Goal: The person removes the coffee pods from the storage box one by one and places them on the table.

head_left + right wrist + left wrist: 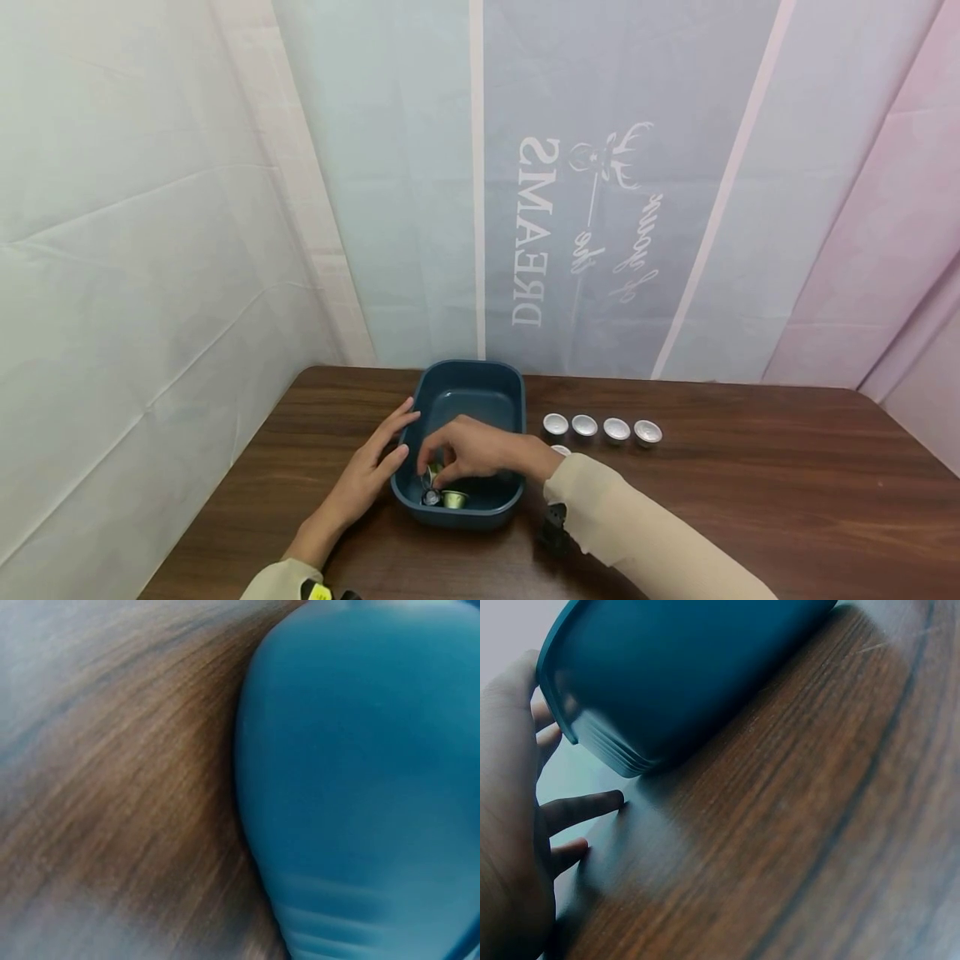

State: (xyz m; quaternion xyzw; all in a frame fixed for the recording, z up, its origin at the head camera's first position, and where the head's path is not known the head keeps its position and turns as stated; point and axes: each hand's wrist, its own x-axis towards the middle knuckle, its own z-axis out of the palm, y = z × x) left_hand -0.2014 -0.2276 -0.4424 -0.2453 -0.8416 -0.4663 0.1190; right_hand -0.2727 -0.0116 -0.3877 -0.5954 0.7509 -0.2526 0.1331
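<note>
A dark blue plastic basin (pixel 486 518) stands on the table, and several coffee capsules lie at its near end. My right hand (pixel 476 450) reaches over the right rim and pinches a silver-rimmed capsule (pixel 427 480) between thumb and fingers, partly hidden by them. Just beside it lie a dark capsule (pixel 431 497) and a green capsule (pixel 454 499). Against the basin's left side, my left hand (pixel 367 471) rests with fingers extended, some touching the rim. In the right wrist view only the basin's outer wall (pixel 360 772) and table show; the hand is out of sight.
Right of the basin, several capsules stand in a row with silver lids up, the rightmost capsule (pixel 648 432) among them. One more capsule (pixel 561 450) is partly covered by my right wrist. A printed curtain (pixel 420 208) hangs behind the wooden table (pixel 750 467).
</note>
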